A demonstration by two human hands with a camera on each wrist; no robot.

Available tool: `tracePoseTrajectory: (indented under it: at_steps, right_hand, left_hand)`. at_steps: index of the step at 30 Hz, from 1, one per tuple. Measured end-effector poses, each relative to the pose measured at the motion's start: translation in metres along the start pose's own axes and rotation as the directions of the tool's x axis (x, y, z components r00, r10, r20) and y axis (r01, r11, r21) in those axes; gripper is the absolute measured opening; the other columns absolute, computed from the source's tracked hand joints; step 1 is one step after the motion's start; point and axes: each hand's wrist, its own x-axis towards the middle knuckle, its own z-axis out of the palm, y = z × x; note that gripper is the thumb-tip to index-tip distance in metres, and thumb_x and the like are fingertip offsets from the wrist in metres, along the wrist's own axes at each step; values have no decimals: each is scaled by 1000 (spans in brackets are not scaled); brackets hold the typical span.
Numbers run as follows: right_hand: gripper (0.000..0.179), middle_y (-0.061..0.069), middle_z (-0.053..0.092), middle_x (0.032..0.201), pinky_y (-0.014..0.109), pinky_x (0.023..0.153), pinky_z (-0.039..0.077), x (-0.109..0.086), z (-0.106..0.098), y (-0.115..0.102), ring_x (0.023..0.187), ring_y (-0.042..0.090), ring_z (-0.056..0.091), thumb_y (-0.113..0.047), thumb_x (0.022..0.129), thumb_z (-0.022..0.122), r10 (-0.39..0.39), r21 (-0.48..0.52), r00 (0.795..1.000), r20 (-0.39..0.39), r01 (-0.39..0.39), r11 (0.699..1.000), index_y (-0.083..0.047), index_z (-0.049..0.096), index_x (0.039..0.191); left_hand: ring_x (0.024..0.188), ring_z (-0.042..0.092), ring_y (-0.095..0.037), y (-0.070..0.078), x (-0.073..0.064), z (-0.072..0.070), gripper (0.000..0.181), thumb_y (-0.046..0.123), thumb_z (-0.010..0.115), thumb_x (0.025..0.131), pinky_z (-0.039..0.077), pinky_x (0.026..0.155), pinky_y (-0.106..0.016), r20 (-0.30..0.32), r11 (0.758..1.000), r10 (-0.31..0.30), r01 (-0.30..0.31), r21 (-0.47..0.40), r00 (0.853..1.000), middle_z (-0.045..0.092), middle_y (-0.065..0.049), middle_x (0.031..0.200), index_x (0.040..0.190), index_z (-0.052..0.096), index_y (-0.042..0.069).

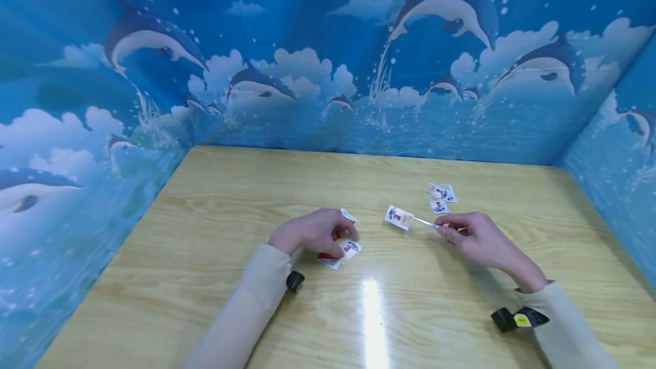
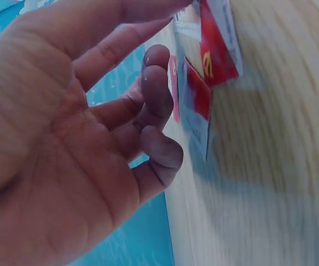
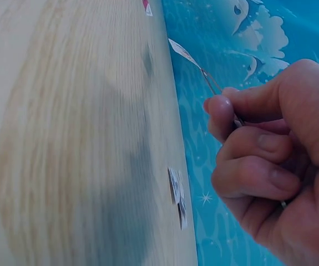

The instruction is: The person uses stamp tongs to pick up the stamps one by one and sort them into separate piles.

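My right hand (image 1: 468, 238) pinches slim metal tweezers (image 1: 424, 222) between thumb and forefinger. Their tips hold a small white printed card (image 1: 398, 217) above the table, and its thin edge shows in the right wrist view. My left hand (image 1: 318, 233) arches over a small cluster of cards on the table. One printed white card (image 1: 351, 250) is at its thumb and forefinger. In the left wrist view a red-and-white card (image 2: 221, 47) stands tilted near the fingertips, which are cut off, so a firm pinch cannot be confirmed. Another red-and-white card (image 2: 198, 91) lies beyond it.
Several small printed cards (image 1: 439, 205) lie overlapping on the wooden table (image 1: 230, 187), beyond my right hand. Blue dolphin-print curtain (image 1: 307, 84) bounds the table at the back and sides. Bright glare (image 1: 374, 318) crosses the near tabletop.
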Motion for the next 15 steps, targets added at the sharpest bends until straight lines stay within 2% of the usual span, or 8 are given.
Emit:
tracePoseTrajectory:
  at_steps: [7,15]
  right_hand:
    - [25,6,63,76,25,54,43,-5,-6,9,62,4,52,-11,103,58,43,6,999,-34,-43,999,3,69,121]
    - [31,7,68,80,26,54,43,-10,-11,20,65,8,56,-14,104,58,101,-11,993,-61,-102,995,6,66,126]
  left_hand:
    - [76,50,-12,2,7,4,28,20,80,88,41,71,-25,-29,999,44,-44,18,999,59,2,85,115,74,20]
    - [92,55,-14,1,7,6,27,28,73,95,48,83,-28,-39,1000,26,-26,-7,999,66,1,106,121,73,21]
